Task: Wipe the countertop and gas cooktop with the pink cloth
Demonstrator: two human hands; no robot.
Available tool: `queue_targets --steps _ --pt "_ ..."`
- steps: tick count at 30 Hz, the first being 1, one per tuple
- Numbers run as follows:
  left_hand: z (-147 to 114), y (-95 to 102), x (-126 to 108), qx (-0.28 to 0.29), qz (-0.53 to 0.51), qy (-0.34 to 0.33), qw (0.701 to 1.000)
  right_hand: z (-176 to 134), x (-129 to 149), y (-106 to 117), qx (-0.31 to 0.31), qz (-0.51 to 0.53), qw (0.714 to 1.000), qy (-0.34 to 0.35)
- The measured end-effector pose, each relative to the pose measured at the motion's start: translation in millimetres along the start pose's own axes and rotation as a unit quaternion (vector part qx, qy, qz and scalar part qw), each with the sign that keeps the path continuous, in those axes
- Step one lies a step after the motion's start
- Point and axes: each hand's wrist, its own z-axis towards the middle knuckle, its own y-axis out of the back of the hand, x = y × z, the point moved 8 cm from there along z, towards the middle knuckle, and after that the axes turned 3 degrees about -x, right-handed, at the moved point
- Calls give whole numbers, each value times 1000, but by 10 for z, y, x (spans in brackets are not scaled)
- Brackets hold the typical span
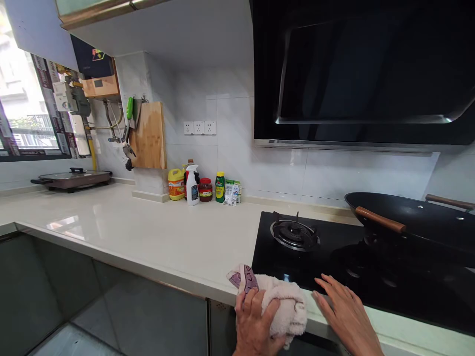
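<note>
My left hand (256,321) grips a bunched pinkish-white cloth (284,301) with a purple patterned corner. The cloth lies over the counter's front edge, at the near left corner of the black gas stove (322,269). My right hand (345,311) is apart from the cloth, its fingers stretched out over the front edge of the stove and counter. Whether its fingertips touch the glass I cannot tell. Beyond the hands, the left burner (295,233) has a pan support on it. A large black wok (411,217) with wooden handles sits on the right side of the stove.
Along the wall stand a white spray bottle (192,185), a yellow jug (175,184), a red-lidded jar (205,190) and a green bottle (220,187). A lidded electric pan (74,179) rests far left. Above the stove hangs a black range hood (356,74). A cutting board (149,136) hangs on the wall.
</note>
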Motion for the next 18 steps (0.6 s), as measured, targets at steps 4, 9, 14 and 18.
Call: queue_targets --steps 4,9,14,18 --pt "81 145 186 38 5 -34 999 2 10 10 17 5 1000 -9" --pt "214 337 571 104 91 26 990 5 23 32 0 3 1000 0" --pt "347 518 763 96 120 55 987 -6 27 35 -15 -1 1000 5" --pt "352 555 804 90 133 75 984 -6 37 40 -14 -8 1000 12"
